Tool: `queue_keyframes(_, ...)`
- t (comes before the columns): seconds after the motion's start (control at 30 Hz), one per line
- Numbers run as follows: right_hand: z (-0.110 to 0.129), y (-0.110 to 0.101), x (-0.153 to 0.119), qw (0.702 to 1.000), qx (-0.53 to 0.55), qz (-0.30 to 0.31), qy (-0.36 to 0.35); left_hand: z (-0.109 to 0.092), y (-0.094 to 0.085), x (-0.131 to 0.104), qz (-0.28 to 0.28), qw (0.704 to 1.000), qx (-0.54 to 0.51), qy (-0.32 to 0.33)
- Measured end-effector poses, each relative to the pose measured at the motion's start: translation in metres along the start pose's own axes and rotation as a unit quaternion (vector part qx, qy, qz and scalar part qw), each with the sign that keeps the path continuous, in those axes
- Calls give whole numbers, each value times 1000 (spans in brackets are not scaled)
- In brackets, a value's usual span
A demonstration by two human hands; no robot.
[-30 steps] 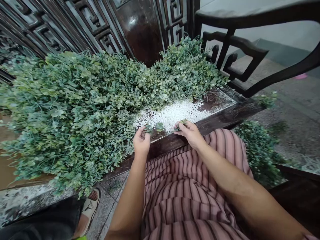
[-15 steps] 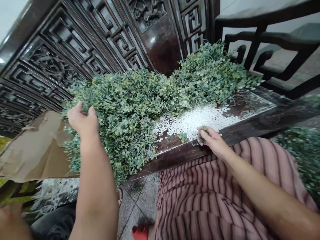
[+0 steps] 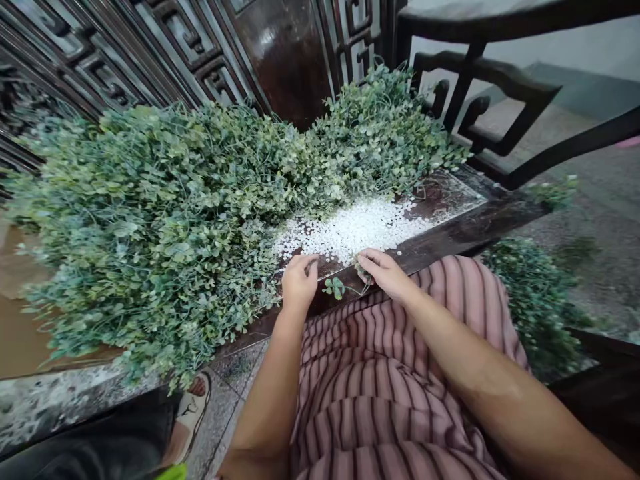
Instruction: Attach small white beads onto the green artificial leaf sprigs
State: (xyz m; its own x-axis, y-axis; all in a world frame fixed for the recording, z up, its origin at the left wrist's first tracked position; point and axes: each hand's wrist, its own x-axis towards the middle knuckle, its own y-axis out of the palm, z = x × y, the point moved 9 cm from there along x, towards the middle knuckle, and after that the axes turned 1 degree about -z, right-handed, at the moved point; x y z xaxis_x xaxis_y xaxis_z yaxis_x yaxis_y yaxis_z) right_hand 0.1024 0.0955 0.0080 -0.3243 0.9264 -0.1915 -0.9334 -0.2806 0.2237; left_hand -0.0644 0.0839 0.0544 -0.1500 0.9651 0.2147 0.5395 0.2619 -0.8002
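Since the frame half a second earlier, my left hand (image 3: 299,287) has returned from above the far-left foliage to a position near my right hand (image 3: 385,273), at the front of the carved wooden bench (image 3: 455,239). Its thumb and forefinger are drawn close together; whether they pinch anything small, I cannot tell. On my right hand, the fingers are closed on a leafy sprig (image 3: 335,288), whose thin stem runs leftward from my grip and ends in a small cluster of rounded green leaves, seen between my two hands and in front of the bench's front rail. Just beyond my fingertips, white pellets (image 3: 357,230) lie loosely spread over the seat. To their left and behind them, a large heap of green foliage (image 3: 165,200) rises against the latticed backrest (image 3: 287,60). Brown cardboard (image 3: 20,333) shows at the far left. Below me spreads my striped garment (image 3: 380,387); to its right stands another clump of foliage (image 3: 525,300). Lower left, another person's dark trouser leg (image 3: 100,427) and pale sandal (image 3: 193,410) are visible.
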Motion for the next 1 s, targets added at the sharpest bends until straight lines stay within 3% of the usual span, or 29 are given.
queue_keyframes(0.13, -2, -1, -2, 1000, -17, 6, 17, 12, 22, 2, 35, 996, 65, -42)
queue_keyframes(0.4, -4, 10, 4, 988, -139, 52, -32, 3, 54, 5, 84, 990, 106, -45)
queue_keyframes(0.5, -7, 11, 5, 989, -137, 48, -31, 6, 54, 8, 68, 994, 48, -64)
queue_keyframes(0.57, -10, 11, 5, 990, -132, 41, -16, 18, 51, 7, 50, 989, -63, -125)
queue_keyframes(0.7, -13, 13, 4, 993, -115, 32, -1, 36, 49, -11, 26, 921, -296, -253)
queue_keyframes(0.87, -17, 17, 2, 995, -92, 35, 13, 16, 64, -39, 90, 771, -548, -311)
queue_keyframes(1.0, -20, 21, 1, 997, -63, 41, 23, 5, 74, -50, 107, 705, -618, -330)
